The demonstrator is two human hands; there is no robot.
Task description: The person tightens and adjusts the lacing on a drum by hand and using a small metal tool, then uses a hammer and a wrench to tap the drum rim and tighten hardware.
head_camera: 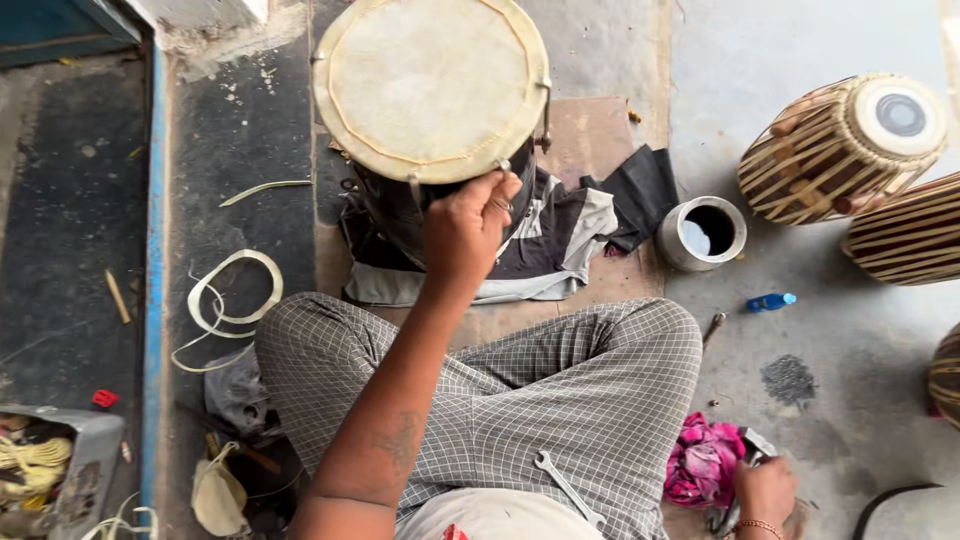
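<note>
Head view: left hand [466, 232] grasps drum [432, 88] rim hardware just beyond it.

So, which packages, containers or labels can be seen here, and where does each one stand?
Round pot: on the floor right of the cloth, grey-white wall, dark inside, open top.
Small bottle: lying on the floor below the pot, blue, narrow.
Grey box: bottom left corner, holding pale cord.
No labels, signs or screens can be seen.

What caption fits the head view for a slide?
Seated cross-legged, a person's left hand grips the drum rim; right hand reaches tools beside pink cloth.
</note>
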